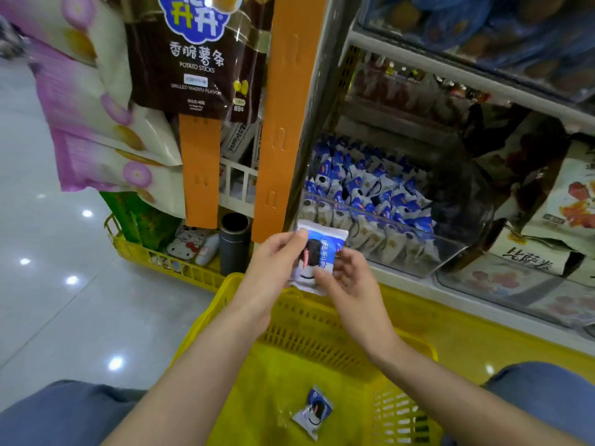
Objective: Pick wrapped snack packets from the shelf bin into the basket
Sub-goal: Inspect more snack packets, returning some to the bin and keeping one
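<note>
A blue and white wrapped snack packet (317, 252) is held upright in the air above the far rim of the yellow basket (289, 320). My left hand (275, 262) pinches its upper left edge and my right hand (349, 278) pinches its lower right edge. Another packet of the same kind (314, 412) lies on the basket's floor. The clear shelf bin (418, 235) just beyond my hands holds several more such packets (363, 188).
Large snack bags hang on orange strips (283, 117) to the left of the shelf. A second yellow basket (154, 255) on the floor holds a dark cylinder (234, 243) and small goods. Bagged snacks (557, 201) fill the shelf at the right. My knees flank the basket.
</note>
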A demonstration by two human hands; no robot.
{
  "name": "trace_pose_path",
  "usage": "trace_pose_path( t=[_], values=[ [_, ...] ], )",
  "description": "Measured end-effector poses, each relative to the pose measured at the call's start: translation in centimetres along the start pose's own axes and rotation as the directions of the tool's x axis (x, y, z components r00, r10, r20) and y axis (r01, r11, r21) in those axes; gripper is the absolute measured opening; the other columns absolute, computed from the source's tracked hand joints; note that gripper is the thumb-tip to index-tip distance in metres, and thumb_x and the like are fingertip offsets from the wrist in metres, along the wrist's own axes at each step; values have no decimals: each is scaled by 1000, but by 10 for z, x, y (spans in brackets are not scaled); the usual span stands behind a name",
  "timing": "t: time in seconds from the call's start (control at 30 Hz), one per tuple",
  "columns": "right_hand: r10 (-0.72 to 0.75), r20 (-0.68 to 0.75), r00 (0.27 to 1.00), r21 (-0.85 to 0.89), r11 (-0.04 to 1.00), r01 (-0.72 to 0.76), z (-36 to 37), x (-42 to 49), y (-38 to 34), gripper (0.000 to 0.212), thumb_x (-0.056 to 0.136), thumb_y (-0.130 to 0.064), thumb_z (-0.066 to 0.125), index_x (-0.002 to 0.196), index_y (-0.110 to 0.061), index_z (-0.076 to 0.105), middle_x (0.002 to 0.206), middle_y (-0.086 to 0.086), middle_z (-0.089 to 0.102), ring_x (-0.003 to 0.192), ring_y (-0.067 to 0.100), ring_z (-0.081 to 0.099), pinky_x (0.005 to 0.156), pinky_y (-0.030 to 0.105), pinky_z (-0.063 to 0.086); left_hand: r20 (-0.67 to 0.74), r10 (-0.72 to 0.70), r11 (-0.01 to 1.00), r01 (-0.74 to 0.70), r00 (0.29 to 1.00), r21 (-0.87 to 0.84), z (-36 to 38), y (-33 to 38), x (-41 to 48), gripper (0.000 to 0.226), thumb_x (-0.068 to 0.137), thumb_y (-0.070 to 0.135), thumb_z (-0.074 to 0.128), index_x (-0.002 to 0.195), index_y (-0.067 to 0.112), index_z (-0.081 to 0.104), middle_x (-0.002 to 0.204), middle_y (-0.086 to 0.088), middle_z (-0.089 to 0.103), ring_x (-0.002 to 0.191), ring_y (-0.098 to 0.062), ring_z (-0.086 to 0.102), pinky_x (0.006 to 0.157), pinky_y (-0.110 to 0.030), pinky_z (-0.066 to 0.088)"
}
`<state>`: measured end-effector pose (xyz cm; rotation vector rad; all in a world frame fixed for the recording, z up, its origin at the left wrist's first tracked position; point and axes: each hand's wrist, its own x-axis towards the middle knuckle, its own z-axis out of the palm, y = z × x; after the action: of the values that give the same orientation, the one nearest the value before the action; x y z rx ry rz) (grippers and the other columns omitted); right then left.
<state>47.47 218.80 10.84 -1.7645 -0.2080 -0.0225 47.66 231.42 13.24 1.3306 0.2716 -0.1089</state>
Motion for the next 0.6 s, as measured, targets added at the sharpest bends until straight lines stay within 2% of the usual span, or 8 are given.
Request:
trace_pose_path(
  t=[0.07, 0.1, 0.2, 0.27, 0.37, 0.47, 0.53, 0.6],
  values=[
    [29, -8, 1000, 61, 998, -29, 0, 2, -7, 26, 86, -8, 61, 102, -26, 51, 99, -7, 64, 83, -2, 63, 74, 16, 51, 84, -38, 998, 33, 996, 61, -4, 1, -4, 18, 90, 33, 56, 103, 23, 63, 93, 6, 71, 85, -3, 65, 73, -20, 51],
    [28, 31, 999, 41, 999, -29, -2, 2, -11, 25, 87, -10, 60, 103, -26, 52, 101, -6, 65, 85, 0, 63, 75, 17, 52, 98, -34, 994, 23, 995, 109, -5, 1, -6, 20, 90, 32, 56, 107, 23, 63, 98, 5, 70, 93, -7, 64, 77, -23, 50],
    [-10, 201, 980, -105, 994, 32, -11, 2, -22, 25, 90, -14, 55, 113, -23, 55, 108, -5, 64, 94, 2, 61, 82, 17, 49, 62, 36, 989, -44, 997, 143, -10, -1, -12, 19, 91, 30, 56, 107, 23, 64, 104, 6, 68, 101, -8, 60, 82, -24, 47],
    [-86, 228, 970, -287, 946, 151, -26, 13, -30, 26, 92, -20, 52, 118, -26, 54, 112, -7, 60, 100, 1, 58, 86, 16, 47, 34, 67, 990, -71, 997, 120, -12, 1, -12, 13, 90, 31, 56, 101, 27, 62, 105, 6, 68, 102, -8, 60, 89, -29, 47],
    [-247, 62, 967, -481, 842, 245, -57, 51, -45, 23, 93, -21, 50, 115, -26, 55, 108, -10, 57, 95, -3, 55, 82, 9, 45, 20, 102, 992, -103, 995, 67, -12, 5, -11, 9, 90, 31, 56, 97, 29, 61, 105, 5, 68, 103, -10, 61, 93, -34, 48],
    [-320, -134, 938, -606, 776, 178, -86, 99, -53, 18, 95, -13, 49, 107, -17, 60, 108, -1, 58, 92, 4, 56, 79, 6, 41, 7, 147, 988, -147, 989, 43, -7, 10, -9, 10, 90, 28, 56, 99, 27, 60, 106, 4, 67, 101, -9, 61, 88, -28, 47],
    [-245, -149, 958, -691, 719, 76, -101, 128, -47, 21, 94, -8, 48, 109, -11, 62, 114, 9, 61, 97, 16, 58, 81, 18, 45, 11, 183, 982, -184, 983, 33, 0, 15, -8, 16, 90, 27, 56, 106, 24, 59, 105, 5, 67, 98, -5, 61, 78, -19, 46],
    [-52, -124, 991, -772, 633, -64, -111, 150, -39, 27, 94, -10, 49, 119, -5, 58, 122, 15, 59, 103, 23, 58, 84, 23, 45, 25, 213, 975, -214, 977, 51, 7, 20, -6, 23, 90, 29, 56, 111, 21, 58, 106, 5, 66, 97, -3, 61, 73, -16, 44]
  ],
)
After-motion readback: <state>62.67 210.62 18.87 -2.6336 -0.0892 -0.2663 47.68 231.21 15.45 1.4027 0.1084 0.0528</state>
